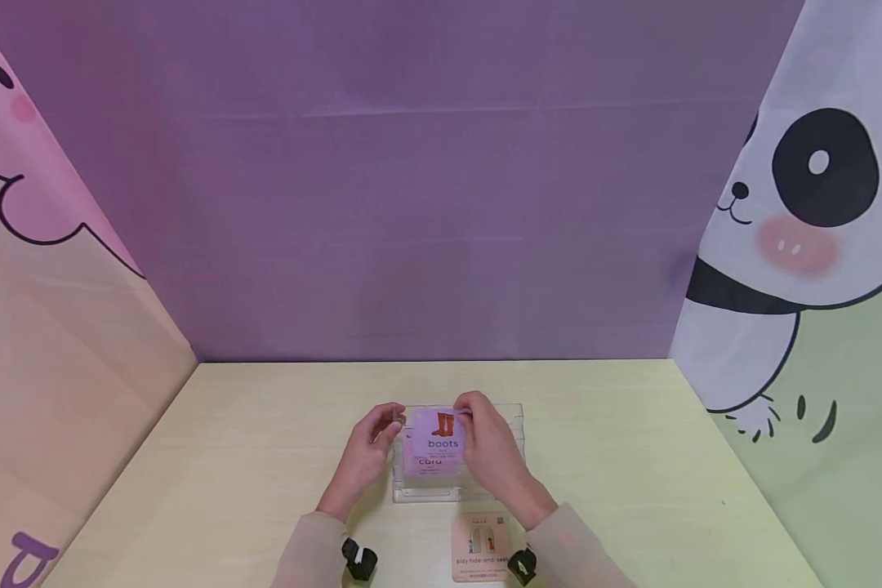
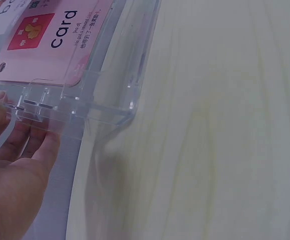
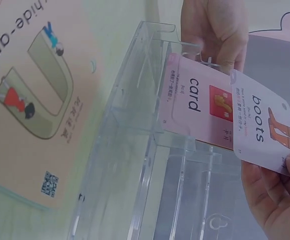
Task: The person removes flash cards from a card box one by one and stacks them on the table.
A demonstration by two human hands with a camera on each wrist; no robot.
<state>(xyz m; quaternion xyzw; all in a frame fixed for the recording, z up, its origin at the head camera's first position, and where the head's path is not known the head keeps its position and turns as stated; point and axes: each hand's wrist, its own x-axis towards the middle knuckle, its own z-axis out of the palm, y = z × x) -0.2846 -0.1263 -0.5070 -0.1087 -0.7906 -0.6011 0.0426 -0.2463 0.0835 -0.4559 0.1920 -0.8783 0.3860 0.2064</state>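
Note:
My right hand [image 1: 494, 447] pinches a flashcard [image 3: 262, 122] by its edge. This card reads "boots" beside a picture of brown boots, and it is held above a clear plastic box [image 1: 428, 495]. Below it in the box is a pink flashcard [image 3: 197, 100] reading "card", partly covered by the boots card in the head view. With thumb and curled fingers, my left hand [image 2: 19, 175] grips the box's side wall near a small clear latch. The left wrist view shows the pink card lying close to that wall.
On the table [image 1: 265, 457], in front of the box, lies a peach card [image 1: 480, 547] reading "play hide-and-seek". A purple cloth [image 1: 441, 204] hangs behind the table, with printed animal cloths at both sides. Each wrist wears a small black camera [image 1: 360, 562].

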